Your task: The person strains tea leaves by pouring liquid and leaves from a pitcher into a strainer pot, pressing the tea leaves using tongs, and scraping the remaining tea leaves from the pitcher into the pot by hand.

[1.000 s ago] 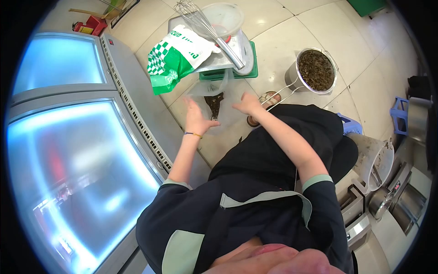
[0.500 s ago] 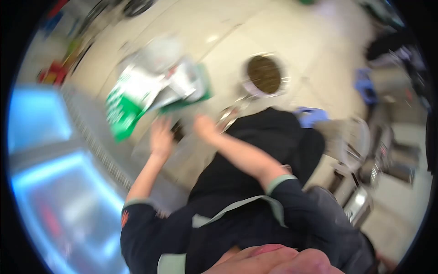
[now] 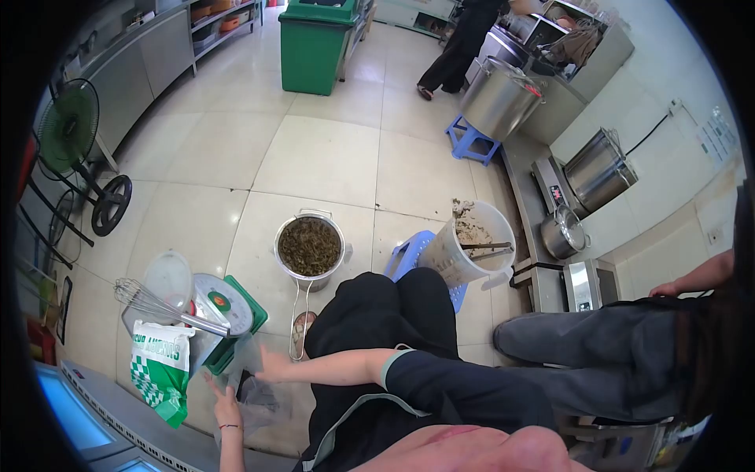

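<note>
Near left, green-and-white packet [image 3: 161, 362], whisk [image 3: 185, 316] and scale [image 3: 224, 303]. Then left hand [image 3: 226, 409], fingers spread, beside clear plastic bag [image 3: 263, 409], low between both hands. Blurred at bag's far side, right hand [image 3: 275, 366]; cannot tell whether pinching. Farther right, pot of dark leaves [image 3: 312, 245], then bucket [image 3: 452, 256].

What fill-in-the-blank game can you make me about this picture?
1. The big steel pot stands on a stool coloured ____.
2. The printed bag is green and ____.
3. Beside the see-through bag, the left hand wears a band around its ____.
4. The lidded bin is coloured ____.

Missing words: blue; white; wrist; green.
</note>
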Tool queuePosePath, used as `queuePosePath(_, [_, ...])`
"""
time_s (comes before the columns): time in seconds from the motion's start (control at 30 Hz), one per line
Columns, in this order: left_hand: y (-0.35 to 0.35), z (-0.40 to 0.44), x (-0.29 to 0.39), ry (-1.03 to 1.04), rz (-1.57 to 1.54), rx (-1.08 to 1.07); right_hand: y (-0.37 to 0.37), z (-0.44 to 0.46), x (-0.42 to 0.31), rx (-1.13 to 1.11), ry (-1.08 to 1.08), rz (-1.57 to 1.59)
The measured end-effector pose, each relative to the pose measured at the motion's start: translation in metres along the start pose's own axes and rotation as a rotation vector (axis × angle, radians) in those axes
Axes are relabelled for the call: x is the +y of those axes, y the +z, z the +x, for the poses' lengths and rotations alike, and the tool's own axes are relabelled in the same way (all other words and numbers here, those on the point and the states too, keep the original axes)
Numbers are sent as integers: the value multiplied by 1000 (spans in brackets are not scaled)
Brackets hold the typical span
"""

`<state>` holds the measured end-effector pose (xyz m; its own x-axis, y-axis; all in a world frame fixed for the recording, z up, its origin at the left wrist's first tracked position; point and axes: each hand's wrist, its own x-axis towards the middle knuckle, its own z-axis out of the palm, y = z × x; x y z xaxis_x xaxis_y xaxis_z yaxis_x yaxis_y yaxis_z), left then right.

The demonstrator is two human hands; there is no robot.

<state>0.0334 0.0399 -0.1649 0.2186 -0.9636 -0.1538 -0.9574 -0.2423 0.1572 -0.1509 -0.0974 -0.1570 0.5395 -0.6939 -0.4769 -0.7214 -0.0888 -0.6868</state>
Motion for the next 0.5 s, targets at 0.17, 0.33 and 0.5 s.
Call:
queuePosePath(0.17, [-13,1,-5,159,144,-210,10,-18,-1,-231,-306,-87])
queuePosePath(0.33, [19,4,-36,36,127,-230,33,0,20,-439,-560,-451])
queuePosePath(0.5, [-4,-6,-19,-109,-163,-145,8,-20,6,-461,-624,-560])
